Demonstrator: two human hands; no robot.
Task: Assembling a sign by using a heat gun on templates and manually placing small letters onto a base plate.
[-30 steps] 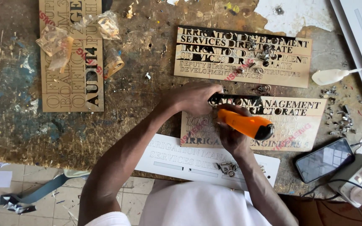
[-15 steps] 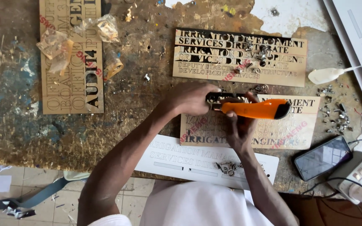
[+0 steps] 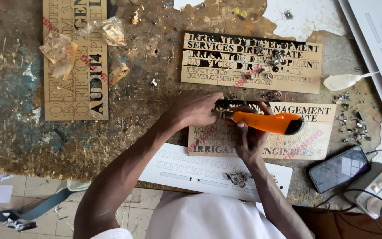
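The orange utility knife (image 3: 268, 122) lies almost level over the tan lettered board (image 3: 308, 132) in the middle of the tabletop (image 3: 147, 115). The right hand (image 3: 248, 139) has its fingers clenched around the handle from below. The black end of the knife points to 3 o'clock, and the blade end is hidden between the two hands. The left hand (image 3: 195, 108) is at 9 o'clock from the knife. Its fingers press on the upper left corner of the same board, where the letters are dark and hard to read; whether they pinch something cannot be told.

At 12 o'clock lies a second tan board (image 3: 253, 62), well apart. At 6 o'clock a white panel (image 3: 186, 170) hangs a little over the near edge of the tabletop, and the person's arms cover part of it. At 4 o'clock a phone (image 3: 339, 168) lies near the right edge, beside cables. At 10 o'clock a tall tan board (image 3: 74, 66) is cut off by the top of the picture. Between it and the hands the tabletop is bare.

Half a second earlier the knife was in nearly the same place; one second ago it was tilted down to the right.
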